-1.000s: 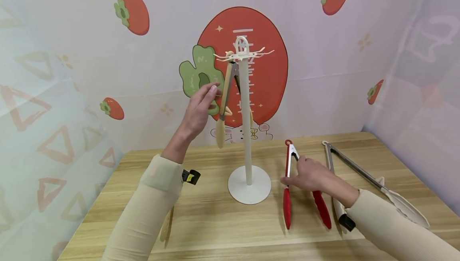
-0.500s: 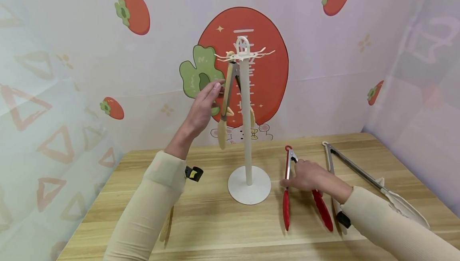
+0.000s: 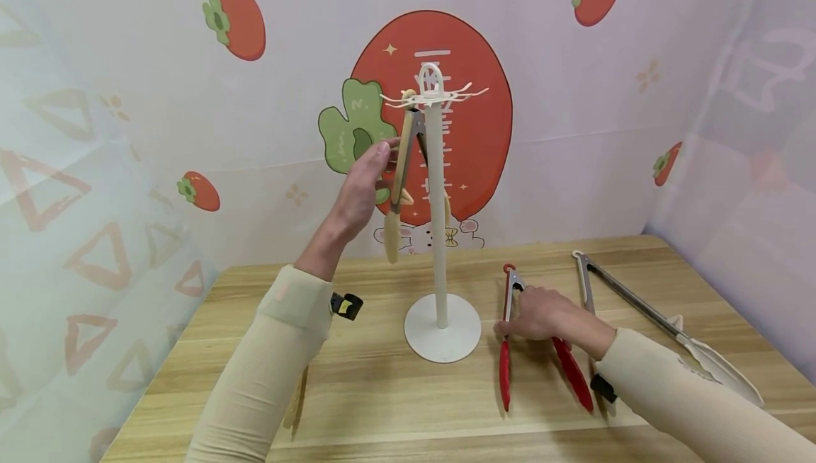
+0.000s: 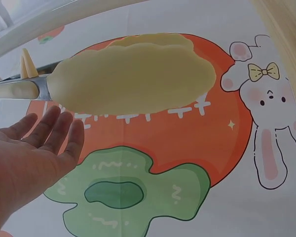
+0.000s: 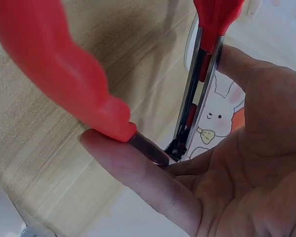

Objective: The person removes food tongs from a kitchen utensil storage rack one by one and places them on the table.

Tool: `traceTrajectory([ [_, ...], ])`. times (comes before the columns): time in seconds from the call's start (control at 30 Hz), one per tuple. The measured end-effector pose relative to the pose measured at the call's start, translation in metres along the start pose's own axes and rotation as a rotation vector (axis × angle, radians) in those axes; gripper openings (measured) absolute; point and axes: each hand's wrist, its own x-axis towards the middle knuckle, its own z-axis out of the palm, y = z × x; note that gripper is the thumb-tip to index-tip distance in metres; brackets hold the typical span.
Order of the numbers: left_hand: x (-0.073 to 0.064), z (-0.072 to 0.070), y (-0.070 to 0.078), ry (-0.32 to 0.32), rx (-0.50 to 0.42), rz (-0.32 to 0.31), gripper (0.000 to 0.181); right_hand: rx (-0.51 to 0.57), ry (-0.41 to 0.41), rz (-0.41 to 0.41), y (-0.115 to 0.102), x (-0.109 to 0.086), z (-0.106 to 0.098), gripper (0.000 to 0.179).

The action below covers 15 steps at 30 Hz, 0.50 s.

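Note:
Beige-tipped kitchen tongs (image 3: 401, 166) hang by their end loop from a hook of the white stand (image 3: 436, 201). My left hand (image 3: 357, 197) is beside their handle with its fingers fairly straight. In the left wrist view the fingertips lie just under the tongs' beige head (image 4: 133, 79); whether they touch, I cannot tell. My right hand (image 3: 542, 314) holds a pair of red kitchen tongs (image 3: 506, 371), thumb on one arm and fingers on the other. The right wrist view shows the red tips (image 5: 54, 64) spread apart, with the finger ends partly hidden.
Metal tongs with pale tips (image 3: 720, 367) lie spread at the right of the wooden table (image 3: 376, 406). A narrow tan object (image 3: 295, 403) lies partly behind the left sleeve. The stand's round base (image 3: 443, 346) is mid-table. A printed backdrop (image 3: 287, 130) rises behind.
My right hand and the red tongs have shifted slightly left and toward me. The left hand has edged right, closer to the hanging tongs, which sway a little.

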Motion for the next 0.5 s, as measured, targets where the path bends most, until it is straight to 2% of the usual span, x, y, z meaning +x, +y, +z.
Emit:
traceTrajectory([
  [0.2,0.0004,0.0007,0.0021,-0.003,-0.023,0.001,0.053,-0.012,-0.009,0.009,-0.0013,0.0005,0.0012,0.052],
  [0.5,0.0006,0.0008,0.0031,-0.012,-0.002,-0.001,0.055,-0.021,-0.027,0.034,-0.0008,0.0025,0.0038,0.053],
])
